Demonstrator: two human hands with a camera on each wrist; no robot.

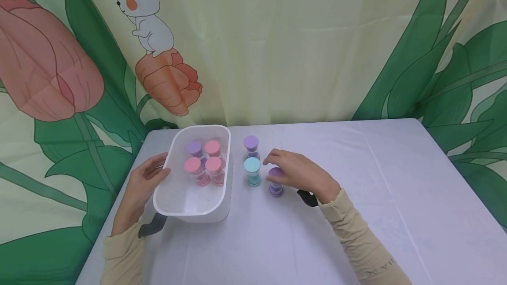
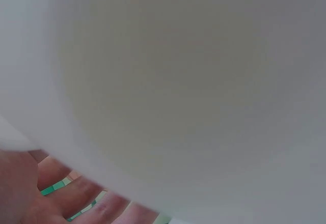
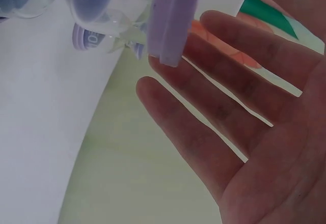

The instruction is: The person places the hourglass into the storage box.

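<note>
Small sand timers with coloured caps are in view. My right hand (image 1: 303, 173) is at a purple timer (image 1: 276, 190) upright on the table, thumb before its cap. In the right wrist view the fingers (image 3: 219, 102) are straight and spread beside the purple cap (image 3: 175, 20). A teal-capped timer (image 1: 252, 173) and another purple timer (image 1: 251, 143) stand just left of it. My left hand (image 1: 144, 179) rests against the left side of a white bin (image 1: 194, 208), its fingers loosely extended. Inside the bin are three pink timers (image 1: 193, 165) and a purple one (image 1: 194, 147).
The bin stands on the left part of a table with a white cloth (image 1: 356, 241). A curtain (image 1: 277, 56) printed with flowers and a rabbit hangs behind the table's far edge.
</note>
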